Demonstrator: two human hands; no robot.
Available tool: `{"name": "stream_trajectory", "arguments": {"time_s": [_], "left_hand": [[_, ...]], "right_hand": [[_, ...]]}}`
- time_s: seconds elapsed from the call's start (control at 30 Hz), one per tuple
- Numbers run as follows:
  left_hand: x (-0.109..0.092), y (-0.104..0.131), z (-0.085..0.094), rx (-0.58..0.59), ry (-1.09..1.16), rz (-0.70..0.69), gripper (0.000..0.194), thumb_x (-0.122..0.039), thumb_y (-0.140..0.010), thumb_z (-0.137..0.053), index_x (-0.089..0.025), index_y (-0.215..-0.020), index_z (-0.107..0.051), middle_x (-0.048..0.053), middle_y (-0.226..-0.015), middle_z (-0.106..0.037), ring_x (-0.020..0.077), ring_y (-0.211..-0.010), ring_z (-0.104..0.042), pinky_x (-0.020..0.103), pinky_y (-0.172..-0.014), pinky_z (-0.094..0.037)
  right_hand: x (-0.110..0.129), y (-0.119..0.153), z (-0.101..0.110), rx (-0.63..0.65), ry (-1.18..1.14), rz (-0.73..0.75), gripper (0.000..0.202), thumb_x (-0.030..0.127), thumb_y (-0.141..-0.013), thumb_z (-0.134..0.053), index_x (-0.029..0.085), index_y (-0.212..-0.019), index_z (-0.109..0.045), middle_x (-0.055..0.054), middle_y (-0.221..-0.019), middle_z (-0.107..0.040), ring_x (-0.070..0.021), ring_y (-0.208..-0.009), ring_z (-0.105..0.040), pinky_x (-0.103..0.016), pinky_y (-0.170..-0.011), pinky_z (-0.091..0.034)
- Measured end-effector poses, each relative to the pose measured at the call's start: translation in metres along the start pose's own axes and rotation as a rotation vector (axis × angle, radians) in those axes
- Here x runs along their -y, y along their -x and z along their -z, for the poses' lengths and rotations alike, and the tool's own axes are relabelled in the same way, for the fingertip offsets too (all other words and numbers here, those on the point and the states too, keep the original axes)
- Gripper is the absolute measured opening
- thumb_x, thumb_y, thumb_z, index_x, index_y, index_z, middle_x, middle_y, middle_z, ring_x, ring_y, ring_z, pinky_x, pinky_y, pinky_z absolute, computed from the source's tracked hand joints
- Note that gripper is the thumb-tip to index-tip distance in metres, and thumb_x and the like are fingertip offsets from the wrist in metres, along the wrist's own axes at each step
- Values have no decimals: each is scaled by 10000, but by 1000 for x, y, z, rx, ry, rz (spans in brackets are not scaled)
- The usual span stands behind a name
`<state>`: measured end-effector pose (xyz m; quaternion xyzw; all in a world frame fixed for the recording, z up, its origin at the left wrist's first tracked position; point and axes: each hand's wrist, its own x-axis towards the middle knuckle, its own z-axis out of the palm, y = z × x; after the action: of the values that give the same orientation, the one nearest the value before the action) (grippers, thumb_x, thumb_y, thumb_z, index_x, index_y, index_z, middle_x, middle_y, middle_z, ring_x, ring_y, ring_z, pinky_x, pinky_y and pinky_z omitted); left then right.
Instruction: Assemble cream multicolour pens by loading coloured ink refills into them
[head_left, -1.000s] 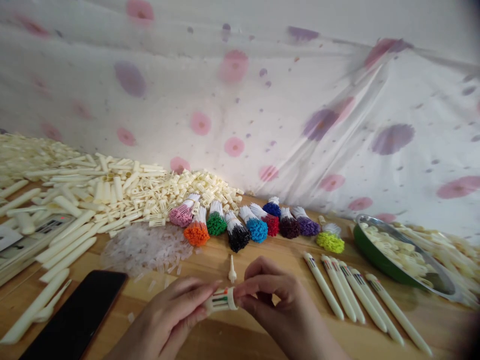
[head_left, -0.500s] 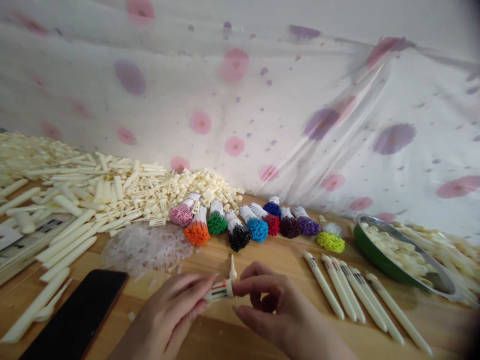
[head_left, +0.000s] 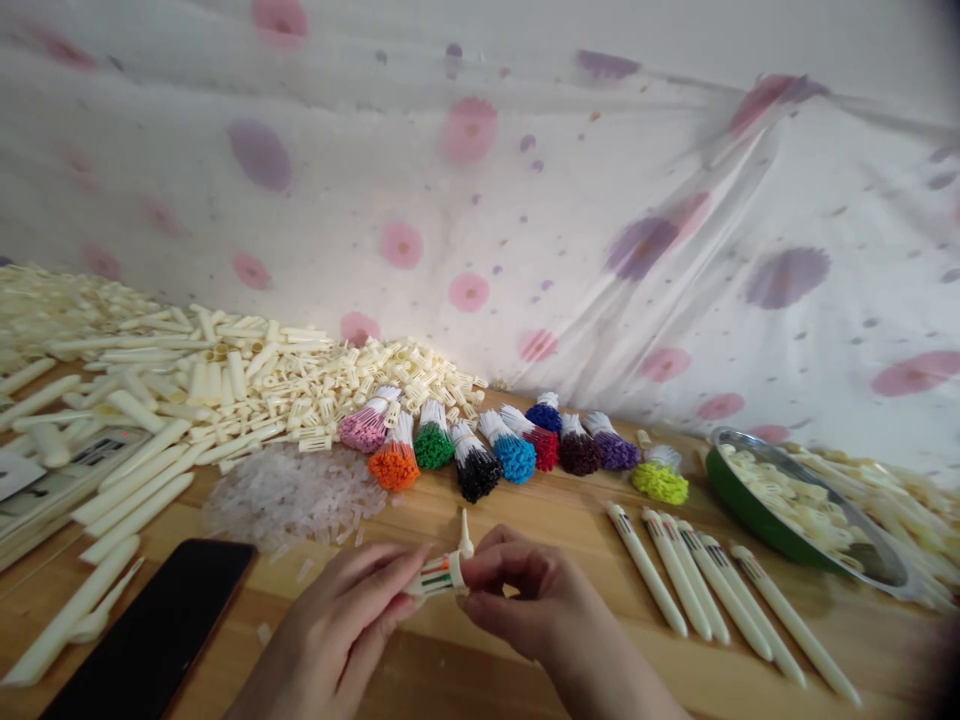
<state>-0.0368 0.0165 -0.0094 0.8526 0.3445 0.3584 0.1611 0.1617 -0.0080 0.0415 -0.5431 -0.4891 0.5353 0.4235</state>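
Note:
My left hand (head_left: 341,620) is closed round a cream multicolour pen (head_left: 439,576), whose slotted end with orange, green and dark sliders sticks out past my fingers to the right. My right hand (head_left: 525,590) pinches the white ring at the tip of that end between thumb and forefinger. Just behind the pen, a small cream piece with a pointed stem (head_left: 466,532) points upward; its lower part is hidden. The rest of the pen's barrel is covered by my left hand.
Bundles of coloured refills, such as the black bundle (head_left: 475,465), lie across the middle. Several assembled pens (head_left: 649,575) lie right, before a green-sided bowl (head_left: 772,520) of cream parts. Left are a clear plastic pile (head_left: 296,495), a phone (head_left: 154,630) and heaped cream parts (head_left: 292,385).
The right thumb and forefinger have closed together on the pen's end ring; before, the thumb stood apart below it. The pen's end has tilted slightly. The left hand has barely moved.

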Motion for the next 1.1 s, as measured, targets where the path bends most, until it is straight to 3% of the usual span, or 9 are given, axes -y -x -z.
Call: {"name": "stream_trajectory", "arguments": {"time_s": [0.23,0.43,0.6,0.7,0.77,0.93,1.1], "left_hand": [[0,0,-4,-21,40,100,367,-189,-859,-528,-328,-1196,-567,11,-1103,-690,172,-1007,-647,253,-847,-533],[-7,-6,-5,71,313,235,337,-196,-866,-520,-375,-1139,-602,-26,-1069,-703,154,-972,-664,208,-787,-552],[-8,-5,-6,56,388,282,329,-204,-861,-534,-400,-1115,-606,-50,-1089,-695,139,-984,-655,171,-763,-548],[-7,-5,-6,43,374,289,309,-218,-857,-543,-380,-1110,-616,-41,-1090,-700,140,-979,-658,175,-777,-543],[-7,-6,-6,40,349,292,283,-224,-857,-541,-359,-1087,-636,-29,-1075,-710,141,-963,-665,185,-801,-535],[-8,-6,-7,62,345,298,268,-237,-860,-527,-335,-1078,-649,-6,-1071,-718,150,-946,-676,197,-791,-542],[-10,-6,-5,22,320,249,301,-208,-855,-529,-357,-1096,-632,-26,-1068,-719,136,-937,-680,182,-779,-545]], "right_hand": [[-4,-3,0,27,158,34,106,171,-645,-639,148,-733,-694,3,-736,-506,-84,-589,-446,-209,-518,-341],[-5,-1,-2,-30,371,175,204,30,-580,-593,173,-692,-686,13,-736,-523,-77,-543,-431,-202,-483,-341],[0,-1,3,34,164,47,137,86,-584,-624,158,-692,-669,25,-714,-503,-75,-563,-428,-216,-531,-339],[0,-2,7,102,3,-82,197,170,-573,-654,153,-768,-672,28,-715,-487,-75,-559,-407,-218,-514,-316],[0,-3,7,109,9,-116,201,204,-597,-654,149,-789,-674,22,-723,-490,-80,-569,-409,-223,-519,-310],[4,0,4,26,240,68,100,162,-652,-640,142,-745,-673,1,-769,-509,-83,-589,-432,-234,-548,-322],[6,4,3,54,371,137,193,160,-698,-617,141,-878,-683,-26,-829,-527,-86,-578,-450,-230,-521,-350]]}}
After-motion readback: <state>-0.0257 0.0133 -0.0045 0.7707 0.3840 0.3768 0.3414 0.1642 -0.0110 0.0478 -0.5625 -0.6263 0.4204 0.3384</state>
